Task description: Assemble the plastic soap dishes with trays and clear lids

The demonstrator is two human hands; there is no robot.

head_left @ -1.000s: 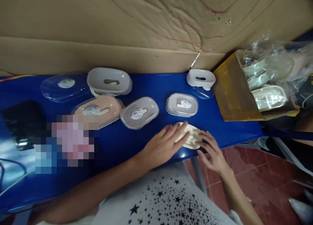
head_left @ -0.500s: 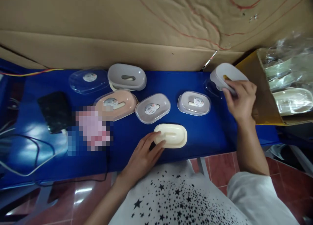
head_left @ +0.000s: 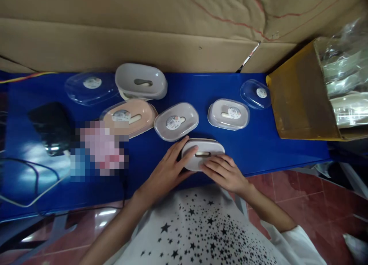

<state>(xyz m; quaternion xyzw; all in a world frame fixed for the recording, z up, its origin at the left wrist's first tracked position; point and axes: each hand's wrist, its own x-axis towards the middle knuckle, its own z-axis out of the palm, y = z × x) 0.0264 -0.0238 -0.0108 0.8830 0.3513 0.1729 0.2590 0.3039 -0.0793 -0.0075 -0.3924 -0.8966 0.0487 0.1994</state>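
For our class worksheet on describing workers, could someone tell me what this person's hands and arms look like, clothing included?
The left hand and right hand are bare, with no gloves, rings or watch visible. The forearms are uncovered. A loose white sleeve shows on the right arm; the white top has black stars of mixed sizes.
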